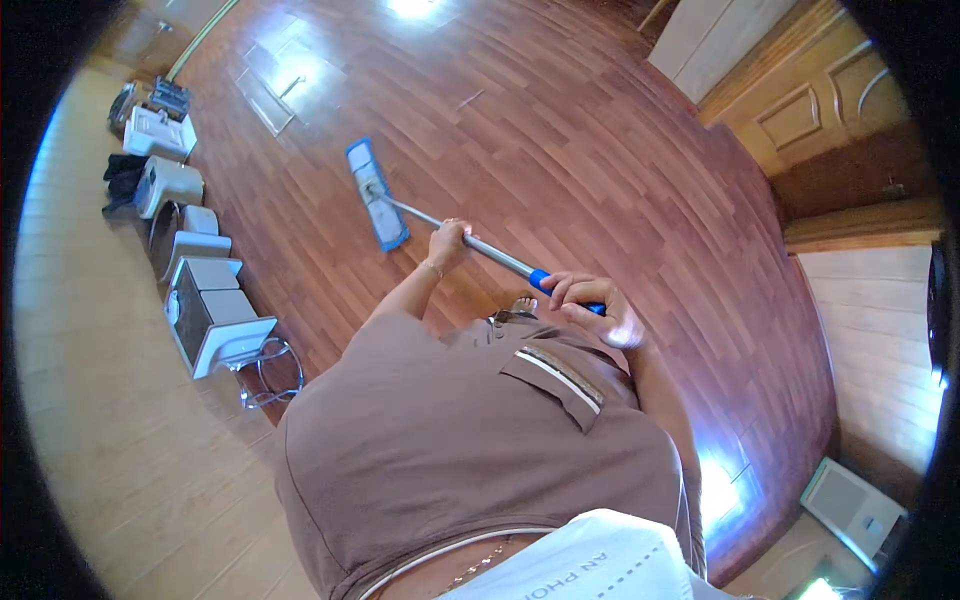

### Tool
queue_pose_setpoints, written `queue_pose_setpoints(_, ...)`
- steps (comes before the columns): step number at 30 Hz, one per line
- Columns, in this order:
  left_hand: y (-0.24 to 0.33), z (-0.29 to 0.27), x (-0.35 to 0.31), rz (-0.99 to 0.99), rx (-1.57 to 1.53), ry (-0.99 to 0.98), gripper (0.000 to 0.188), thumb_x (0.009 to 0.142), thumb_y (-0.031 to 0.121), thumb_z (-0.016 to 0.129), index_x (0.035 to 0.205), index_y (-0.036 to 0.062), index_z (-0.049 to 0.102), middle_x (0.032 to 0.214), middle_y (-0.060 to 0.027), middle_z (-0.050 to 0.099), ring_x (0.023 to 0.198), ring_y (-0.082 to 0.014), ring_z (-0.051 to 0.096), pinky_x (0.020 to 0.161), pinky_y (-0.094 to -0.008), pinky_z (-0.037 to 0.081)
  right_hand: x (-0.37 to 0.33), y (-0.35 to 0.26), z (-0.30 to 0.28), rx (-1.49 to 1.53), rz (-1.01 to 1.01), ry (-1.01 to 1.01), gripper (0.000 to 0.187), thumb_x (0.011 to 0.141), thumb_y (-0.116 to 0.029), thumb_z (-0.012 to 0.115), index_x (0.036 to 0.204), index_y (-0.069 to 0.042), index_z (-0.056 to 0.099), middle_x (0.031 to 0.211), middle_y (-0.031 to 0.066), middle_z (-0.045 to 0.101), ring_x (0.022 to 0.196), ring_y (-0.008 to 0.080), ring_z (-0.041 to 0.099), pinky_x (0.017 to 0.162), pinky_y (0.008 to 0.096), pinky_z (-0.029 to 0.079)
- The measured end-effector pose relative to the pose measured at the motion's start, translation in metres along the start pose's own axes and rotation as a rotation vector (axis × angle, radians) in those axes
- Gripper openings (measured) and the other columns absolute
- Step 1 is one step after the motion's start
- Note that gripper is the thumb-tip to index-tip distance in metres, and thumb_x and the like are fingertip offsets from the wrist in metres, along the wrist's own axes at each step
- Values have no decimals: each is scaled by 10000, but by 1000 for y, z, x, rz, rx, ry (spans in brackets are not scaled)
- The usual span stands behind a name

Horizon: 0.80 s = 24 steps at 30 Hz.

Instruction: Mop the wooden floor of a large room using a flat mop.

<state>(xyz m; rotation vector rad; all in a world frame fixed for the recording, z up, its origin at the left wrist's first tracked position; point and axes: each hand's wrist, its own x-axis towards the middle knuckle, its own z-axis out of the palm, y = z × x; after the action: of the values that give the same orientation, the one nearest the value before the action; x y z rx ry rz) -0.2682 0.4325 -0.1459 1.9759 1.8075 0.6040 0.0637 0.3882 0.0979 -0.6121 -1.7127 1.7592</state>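
Observation:
A flat mop (pixel 504 259) runs slantwise in front of my body, its silver pole ending in a blue grip. My left hand (pixel 448 246) is wrapped round the pole partway down. Higher up, my right hand (pixel 597 305) closes round the blue grip at the top end. The mop head (pixel 368 180), a long white and grey pad with a blue fringe, lies on the wood floor (pixel 560 140) ahead and to the left. One of my feet (pixel 525 305) shows just below the pole.
Along the left wall stand several appliance-like boxes (pixel 222 305), with a wire metal stand (pixel 272 371) at the near end. A wooden door (pixel 800 115) is at the right. At the lower right sits a white boxy unit (pixel 852 510). A floor hatch frame (pixel 266 103) shows far left.

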Motion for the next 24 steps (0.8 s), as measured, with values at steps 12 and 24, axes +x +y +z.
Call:
queue_pose_setpoints(12,104,-24,-13,74,3,-121,195,727,245,673,663,87,577,748,-156,621,809,-374,593,688,-476,477,-54,-66,-14,92,-123,239,428,855,-386,608,690,9,599,763,117,621,908,299,605,916,446,430)
queue_pose_setpoints(24,274,47,14,654,-287,-460,101,646,147,623,638,96,537,642,-128,572,688,-368,580,618,-474,453,-202,-138,6,-347,-206,647,588,697,-598,722,655,-21,617,746,149,665,819,357,674,766,433,530)
